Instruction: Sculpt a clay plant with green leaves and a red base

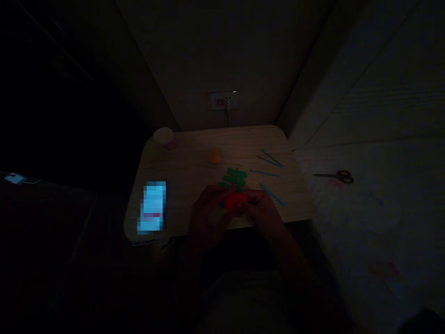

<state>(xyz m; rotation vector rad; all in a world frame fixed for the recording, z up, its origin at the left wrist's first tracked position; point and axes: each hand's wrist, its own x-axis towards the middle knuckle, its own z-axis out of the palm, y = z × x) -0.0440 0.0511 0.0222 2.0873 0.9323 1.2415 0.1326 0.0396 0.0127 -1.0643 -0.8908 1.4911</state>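
Between my two hands is a small, rounded, bright red piece [235, 202], held just above the near part of the table. My left hand [210, 213] has its fingers closed on the red piece from the left. From the right, the thumb and fingers of my right hand [262, 211] pinch it. Just beyond my fingertips lie green leaf-shaped pieces [237, 175], partly hidden by the hands. An orange cone-like piece [214, 156] stands farther back. The dim light hides the fine detail of the red piece.
Several thin blue sticks [264, 173] lie on the right of the wooden table [187, 171]. A lit phone [152, 207] rests at the left, with a pale cup [163, 137] behind it. Scissors [335, 176] lie on the white surface at right. A wall socket [224, 100] holds a plug.
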